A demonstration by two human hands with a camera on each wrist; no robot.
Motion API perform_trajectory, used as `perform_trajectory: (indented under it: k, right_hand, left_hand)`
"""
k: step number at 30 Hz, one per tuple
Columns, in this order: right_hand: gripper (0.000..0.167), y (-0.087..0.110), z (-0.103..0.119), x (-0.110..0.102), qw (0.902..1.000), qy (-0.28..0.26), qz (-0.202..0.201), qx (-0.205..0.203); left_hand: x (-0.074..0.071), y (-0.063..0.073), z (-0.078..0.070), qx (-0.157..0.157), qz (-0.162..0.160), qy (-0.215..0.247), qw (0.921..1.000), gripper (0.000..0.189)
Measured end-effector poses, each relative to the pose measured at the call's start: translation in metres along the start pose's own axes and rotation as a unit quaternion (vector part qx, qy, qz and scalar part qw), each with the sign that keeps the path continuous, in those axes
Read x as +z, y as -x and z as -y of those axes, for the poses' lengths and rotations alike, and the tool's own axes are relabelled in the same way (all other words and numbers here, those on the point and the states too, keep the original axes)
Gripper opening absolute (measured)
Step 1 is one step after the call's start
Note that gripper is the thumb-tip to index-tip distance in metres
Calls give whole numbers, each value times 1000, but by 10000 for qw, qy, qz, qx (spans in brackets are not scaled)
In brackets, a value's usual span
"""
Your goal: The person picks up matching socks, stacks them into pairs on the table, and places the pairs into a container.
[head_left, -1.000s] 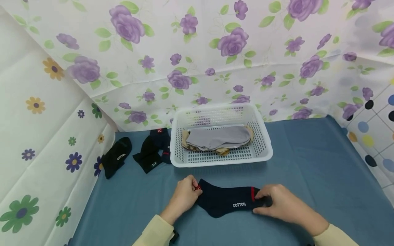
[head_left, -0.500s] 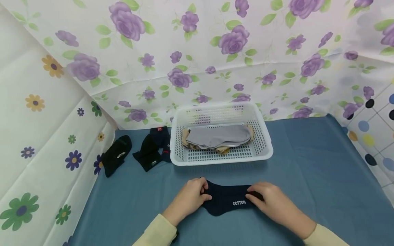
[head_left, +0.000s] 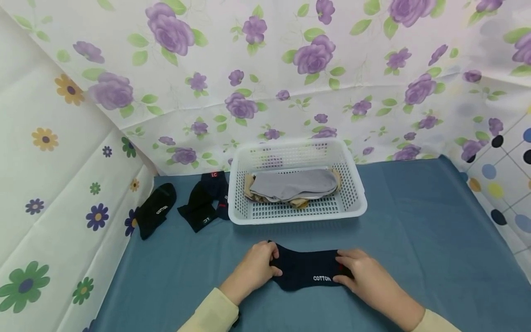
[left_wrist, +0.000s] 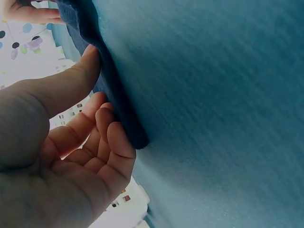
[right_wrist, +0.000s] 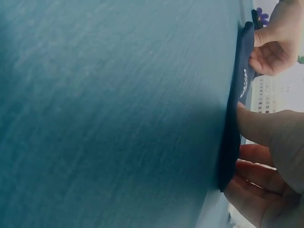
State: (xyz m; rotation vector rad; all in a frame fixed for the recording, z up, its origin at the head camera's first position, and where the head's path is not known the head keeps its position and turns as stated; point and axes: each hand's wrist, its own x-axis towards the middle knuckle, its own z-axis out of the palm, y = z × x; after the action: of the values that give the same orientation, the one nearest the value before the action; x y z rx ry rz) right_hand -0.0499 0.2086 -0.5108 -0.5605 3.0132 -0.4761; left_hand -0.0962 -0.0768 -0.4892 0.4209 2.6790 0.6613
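A dark navy sock [head_left: 304, 267] with white COTTON lettering lies flat on the blue cloth, in front of the basket. At its left end my left hand [head_left: 258, 265] holds it between thumb and curled fingers, as the left wrist view also shows with the sock's edge [left_wrist: 116, 90] beside the thumb. My right hand [head_left: 365, 276] holds the other end, covering most of a red stripe there. In the right wrist view the right thumb [right_wrist: 256, 124] lies against the sock [right_wrist: 231, 142], fingers along its far side. Both fingertips are partly hidden.
Behind the sock stands a white perforated basket [head_left: 298, 220] with grey [head_left: 294, 183] and tan socks inside. Left of it lie black and navy socks [head_left: 201, 210]; another black sock [head_left: 156, 210] is further left. Flowered sheets [head_left: 265, 69] border the back and left.
Both hands have shifted inward along the sock, the left one rightward and the right one leftward, covering more of its ends. The right hand then moved slightly back right, exposing some red stripe.
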Motion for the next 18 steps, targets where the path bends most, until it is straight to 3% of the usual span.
perform_trajectory:
  k: [5,10,15,18]
  right_hand:
    - [48,1,-2,0,9995,157,-106,-239]
    - [47,0,-1,0,9973,402,-121,-606]
    - [46,1,-3,2,9966,496,-50,-659]
    - [46,2,-4,3,9969,501,-44,-613]
  left_hand:
    - [-2,-1,2,19,52,148,9999,29]
    - [-13,0,15,2,-36,227,9997,24]
    - [-40,5,39,-746,-333,81,9966,29]
    - [-60,5,56,-1296,-806,-181,9881,33]
